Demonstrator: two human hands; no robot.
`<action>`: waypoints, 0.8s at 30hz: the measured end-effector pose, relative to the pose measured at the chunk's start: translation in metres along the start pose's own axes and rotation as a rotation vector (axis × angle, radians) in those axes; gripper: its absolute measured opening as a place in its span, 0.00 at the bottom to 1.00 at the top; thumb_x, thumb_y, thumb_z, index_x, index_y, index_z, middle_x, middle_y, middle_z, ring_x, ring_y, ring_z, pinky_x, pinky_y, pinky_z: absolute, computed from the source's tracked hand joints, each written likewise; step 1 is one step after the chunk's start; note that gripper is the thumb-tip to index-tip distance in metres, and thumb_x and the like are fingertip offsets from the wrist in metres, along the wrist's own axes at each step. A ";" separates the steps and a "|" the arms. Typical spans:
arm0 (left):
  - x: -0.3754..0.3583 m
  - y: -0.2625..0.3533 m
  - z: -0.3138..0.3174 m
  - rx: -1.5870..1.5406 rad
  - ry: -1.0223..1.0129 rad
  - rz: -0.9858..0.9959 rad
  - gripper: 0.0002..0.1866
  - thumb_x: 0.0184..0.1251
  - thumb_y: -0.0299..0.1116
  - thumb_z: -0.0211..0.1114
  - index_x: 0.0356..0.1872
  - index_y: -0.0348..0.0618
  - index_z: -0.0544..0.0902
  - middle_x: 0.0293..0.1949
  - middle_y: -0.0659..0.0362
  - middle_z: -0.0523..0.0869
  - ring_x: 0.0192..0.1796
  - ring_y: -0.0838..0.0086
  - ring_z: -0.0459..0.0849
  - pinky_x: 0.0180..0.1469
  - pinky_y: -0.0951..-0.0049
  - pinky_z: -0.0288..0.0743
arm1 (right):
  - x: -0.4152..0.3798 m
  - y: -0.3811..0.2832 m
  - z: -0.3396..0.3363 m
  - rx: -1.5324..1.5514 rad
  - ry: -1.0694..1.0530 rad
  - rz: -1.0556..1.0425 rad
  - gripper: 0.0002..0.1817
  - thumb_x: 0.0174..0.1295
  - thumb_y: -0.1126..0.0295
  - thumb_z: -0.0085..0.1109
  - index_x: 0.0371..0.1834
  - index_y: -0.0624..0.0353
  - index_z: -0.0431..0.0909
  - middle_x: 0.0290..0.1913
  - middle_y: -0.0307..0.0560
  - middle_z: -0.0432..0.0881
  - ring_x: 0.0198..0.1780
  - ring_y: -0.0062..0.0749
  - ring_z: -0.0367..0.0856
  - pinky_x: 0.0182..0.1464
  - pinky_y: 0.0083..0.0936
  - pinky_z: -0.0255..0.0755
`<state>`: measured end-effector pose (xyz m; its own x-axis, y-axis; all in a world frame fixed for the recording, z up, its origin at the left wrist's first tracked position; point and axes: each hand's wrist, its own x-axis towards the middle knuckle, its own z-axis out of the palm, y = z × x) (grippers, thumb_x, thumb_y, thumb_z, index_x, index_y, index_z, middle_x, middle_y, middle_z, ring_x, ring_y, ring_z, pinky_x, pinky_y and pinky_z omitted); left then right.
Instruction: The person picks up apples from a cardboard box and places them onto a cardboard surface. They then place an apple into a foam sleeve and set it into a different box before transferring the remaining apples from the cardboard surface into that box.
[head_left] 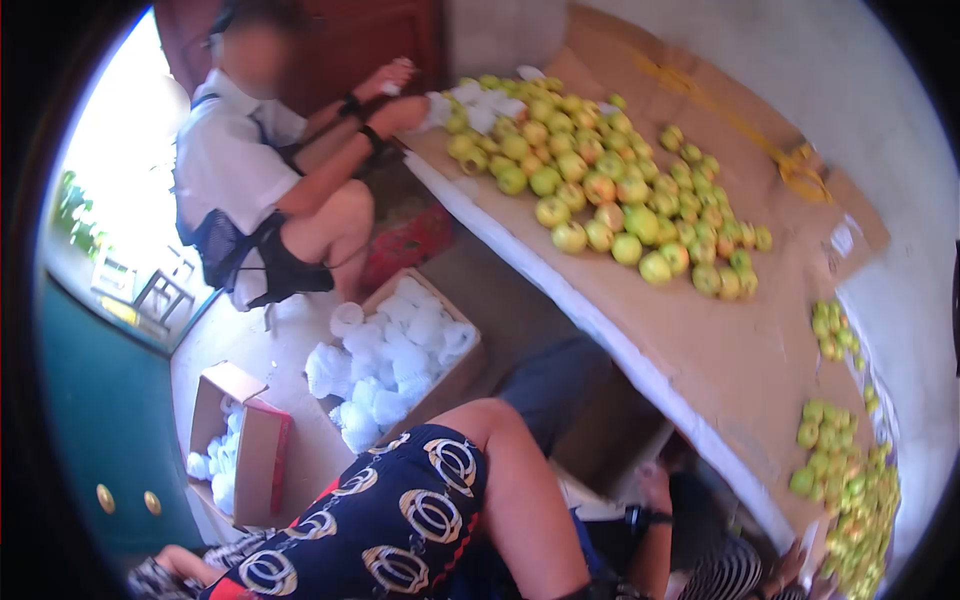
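Note:
Neither of my own hands can be made out in this frame. A crouching person in a white shirt (pixel 235 165) reaches to the upper end of a cardboard-covered table (pixel 700 355), hands near white foam nets (pixel 485 105). Many green-yellow apples (pixel 640 220) are piled on the cardboard. Near the bottom, a hand (pixel 655 485) with a black wristband shows below the table edge; its hold is unclear. Another hand (pixel 790 560) by a striped garment is at the table's lower edge, beside something pale.
An open box of foam nets (pixel 390 350) stands on the floor, with a smaller box (pixel 265 465) to its left. A bare knee and patterned shorts (pixel 390 510) fill the lower middle. More apples (pixel 850 500) lie at the right. A green door (pixel 120 420) borders the left.

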<state>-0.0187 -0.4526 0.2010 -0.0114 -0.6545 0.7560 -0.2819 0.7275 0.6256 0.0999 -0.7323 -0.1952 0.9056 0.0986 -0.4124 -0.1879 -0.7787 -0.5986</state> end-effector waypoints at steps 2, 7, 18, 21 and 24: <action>-0.013 0.018 -0.022 0.031 -0.004 -0.043 0.13 0.58 0.35 0.57 0.19 0.37 0.71 0.21 0.50 0.71 0.27 0.57 0.74 0.28 0.64 0.67 | 0.017 0.014 0.003 -0.098 -0.067 0.068 0.19 0.50 0.59 0.61 0.40 0.62 0.78 0.37 0.55 0.81 0.41 0.43 0.80 0.44 0.32 0.72; -0.036 0.034 -0.054 0.018 -0.026 -0.094 0.14 0.59 0.35 0.57 0.19 0.37 0.69 0.21 0.50 0.70 0.27 0.56 0.73 0.28 0.63 0.66 | 0.012 -0.008 0.001 -0.174 0.155 -0.227 0.10 0.48 0.68 0.60 0.29 0.65 0.78 0.24 0.47 0.75 0.29 0.38 0.76 0.35 0.29 0.72; -0.116 0.039 -0.059 -0.031 -0.097 -0.338 0.06 0.55 0.28 0.56 0.28 0.37 0.69 0.26 0.57 0.66 0.25 0.68 0.71 0.26 0.74 0.66 | -0.124 -0.162 -0.013 0.506 -0.419 -0.100 0.13 0.62 0.68 0.52 0.45 0.65 0.74 0.42 0.42 0.78 0.44 0.21 0.73 0.48 0.19 0.67; -0.131 0.039 -0.051 -0.099 0.039 -0.384 0.05 0.57 0.27 0.57 0.31 0.37 0.71 0.29 0.57 0.69 0.26 0.68 0.73 0.28 0.74 0.68 | -0.134 -0.183 -0.007 0.571 -0.510 -0.096 0.14 0.64 0.66 0.49 0.45 0.64 0.75 0.46 0.45 0.77 0.48 0.24 0.72 0.52 0.21 0.65; -0.132 0.042 -0.053 -0.117 -0.007 -0.456 0.06 0.59 0.27 0.57 0.33 0.37 0.71 0.32 0.57 0.71 0.30 0.68 0.74 0.31 0.73 0.70 | -0.134 -0.198 -0.007 0.657 -0.527 -0.154 0.15 0.65 0.64 0.47 0.45 0.64 0.76 0.47 0.46 0.76 0.50 0.27 0.72 0.54 0.22 0.64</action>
<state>0.0216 -0.3253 0.1375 0.0817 -0.9136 0.3983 -0.1494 0.3839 0.9112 0.0183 -0.5951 -0.0165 0.6749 0.5753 -0.4621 -0.4070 -0.2322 -0.8834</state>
